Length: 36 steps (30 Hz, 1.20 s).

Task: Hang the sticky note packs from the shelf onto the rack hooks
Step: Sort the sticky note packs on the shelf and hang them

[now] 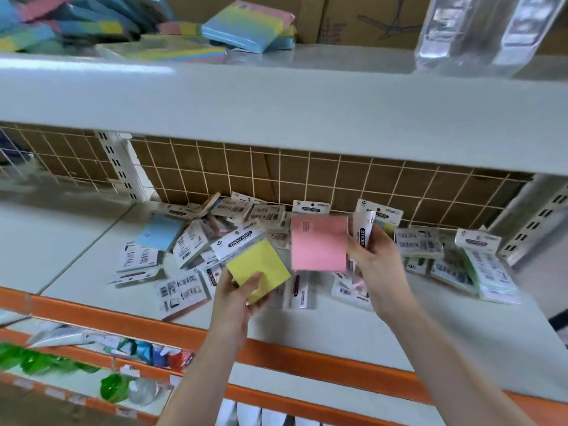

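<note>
A: Where are the sticky note packs?

B: Two are in hand, above the pale grey shelf (338, 327) with the orange front edge. The left hand (236, 298) pinches a yellow square sticky note pack (261, 267) with a white printed header card, thumb on its face, fingers behind. The right hand (373, 256) grips a pink square sticky note pack (318, 242) by its right edge, along with at least one more clear-wrapped pack (365, 230) turned edge-on.

A: So neither grip is spread?

B: No, both are closed on packs. The two packs are held just beside each other, tilted.

A: And around them?

B: Directly below and behind lies a loose heap of wrapped sticky note packs (190, 250), many face down showing barcodes, one blue pack (159, 233) face up at the left, more stacked at the right (479, 272). Behind the heap stands a white wire grid panel (276, 176) against brown cardboard. The deep front of the upper shelf (276, 103) overhangs it all, carrying rainbow-coloured note blocks (246, 26) and clear plastic bags (479, 29). Lower left, blurred green items (46, 361).
</note>
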### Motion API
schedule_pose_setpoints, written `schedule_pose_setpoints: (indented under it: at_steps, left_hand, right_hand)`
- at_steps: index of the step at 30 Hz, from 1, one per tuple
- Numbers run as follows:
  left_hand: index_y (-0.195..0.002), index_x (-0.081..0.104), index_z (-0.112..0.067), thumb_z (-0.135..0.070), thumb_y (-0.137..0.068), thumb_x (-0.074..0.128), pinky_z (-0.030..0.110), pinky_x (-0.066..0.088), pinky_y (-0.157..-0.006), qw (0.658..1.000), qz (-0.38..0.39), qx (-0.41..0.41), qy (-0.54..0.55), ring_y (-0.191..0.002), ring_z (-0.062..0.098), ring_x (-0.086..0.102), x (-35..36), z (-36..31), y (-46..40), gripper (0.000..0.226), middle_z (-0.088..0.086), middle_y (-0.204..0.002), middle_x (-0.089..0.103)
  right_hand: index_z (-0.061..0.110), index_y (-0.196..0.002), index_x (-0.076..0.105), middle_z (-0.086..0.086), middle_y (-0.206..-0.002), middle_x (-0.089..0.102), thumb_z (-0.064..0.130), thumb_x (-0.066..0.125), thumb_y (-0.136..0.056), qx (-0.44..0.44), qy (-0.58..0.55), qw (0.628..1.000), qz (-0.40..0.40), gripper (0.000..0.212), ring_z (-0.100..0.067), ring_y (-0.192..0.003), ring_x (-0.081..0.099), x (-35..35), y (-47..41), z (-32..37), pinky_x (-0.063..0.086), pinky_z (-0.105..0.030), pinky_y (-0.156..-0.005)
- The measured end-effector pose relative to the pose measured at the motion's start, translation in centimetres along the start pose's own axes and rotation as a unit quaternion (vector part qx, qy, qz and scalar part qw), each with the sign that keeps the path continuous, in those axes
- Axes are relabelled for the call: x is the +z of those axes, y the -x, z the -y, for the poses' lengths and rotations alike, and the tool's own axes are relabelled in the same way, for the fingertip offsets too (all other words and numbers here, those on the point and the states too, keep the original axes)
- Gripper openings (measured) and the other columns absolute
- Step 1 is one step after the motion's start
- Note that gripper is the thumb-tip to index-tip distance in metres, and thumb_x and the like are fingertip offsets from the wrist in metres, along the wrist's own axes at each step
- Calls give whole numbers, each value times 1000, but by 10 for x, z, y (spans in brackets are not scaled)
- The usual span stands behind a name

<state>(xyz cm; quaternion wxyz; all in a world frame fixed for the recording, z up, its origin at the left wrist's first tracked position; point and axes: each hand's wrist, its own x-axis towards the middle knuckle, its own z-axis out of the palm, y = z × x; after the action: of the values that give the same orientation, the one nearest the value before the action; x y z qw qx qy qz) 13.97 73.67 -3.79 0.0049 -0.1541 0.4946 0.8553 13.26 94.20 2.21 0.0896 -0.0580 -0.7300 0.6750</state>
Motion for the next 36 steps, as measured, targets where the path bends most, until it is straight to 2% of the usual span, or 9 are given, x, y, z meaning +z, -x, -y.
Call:
schedule_pose_setpoints:
  at_steps: [3,5,10,13,17,20,24,30,36]
  left_hand:
    - [-101,59,-19,-9,-92,55,31,52,-55,999,31,-22,-21,-79,22,64,19,1,2,14,4,-94,66]
    - [-91,61,-21,-24,-93,55,29,52,-51,997,63,-44,-15,-69,18,64,34,4,10,7,3,-84,69]
    - [-100,64,-19,-37,-75,64,25,50,-51,983,175,-6,-52,-60,13,60,67,22,37,30,2,-76,65]
    - [-107,61,-20,-33,-73,66,26,52,-55,988,154,15,-30,-67,13,65,88,36,51,36,0,-85,69]
    - [-103,58,-22,-31,-76,76,27,54,-57,984,165,59,-35,-72,13,67,118,53,72,34,-8,-88,70]
    - [-114,54,-25,-30,-76,68,30,56,-62,975,187,83,-87,-84,13,69,138,70,94,40,-8,-99,70]
    - [-119,58,-28,-35,-79,69,30,57,-64,955,232,97,-155,-87,18,71,165,93,128,42,-2,-101,72]
    - [-83,74,-40,-67,-71,46,24,53,-59,962,200,39,-182,-73,14,72,206,117,187,40,-4,-79,75]
    - [-86,74,-18,-34,-91,58,34,56,-54,981,158,49,-102,-69,24,71,252,143,251,23,8,-82,75]
  right_hand:
    - [20,-94,65,0,-75,68,36,65,-82,-10,32,999,28,20,-23,-69,56,-12,-3,14,48,-38,-64]
    - [16,-100,66,-10,-93,70,39,65,-81,-27,95,992,75,30,-24,-82,61,-18,-2,20,46,-32,-74]
    - [28,-101,63,19,-88,69,45,70,-82,-53,141,984,92,27,4,-78,63,-40,6,25,46,-10,-60]
    - [33,-109,57,16,-103,66,56,72,-71,-10,63,998,24,46,2,-91,62,-61,15,18,48,-15,-70]
    - [16,-122,50,-5,-99,70,40,73,-72,123,-210,970,-13,60,-12,-84,69,-91,34,2,53,-26,-75]
    - [3,-124,52,-9,-101,68,28,69,-83,156,-252,955,-29,51,-18,-87,65,-117,52,-6,54,-29,-77]
    - [5,-94,64,-13,-87,65,21,60,-92,150,-264,952,-25,16,-22,-72,62,-154,81,-13,51,-34,-60]
    - [9,-99,61,-13,-99,69,29,69,-86,100,-211,968,-93,25,-28,-88,64,-228,133,-18,51,-44,-73]
    - [14,-100,65,-8,-97,73,27,72,-84,42,-124,986,-103,22,-35,-97,67,-297,192,-6,53,-58,-86]
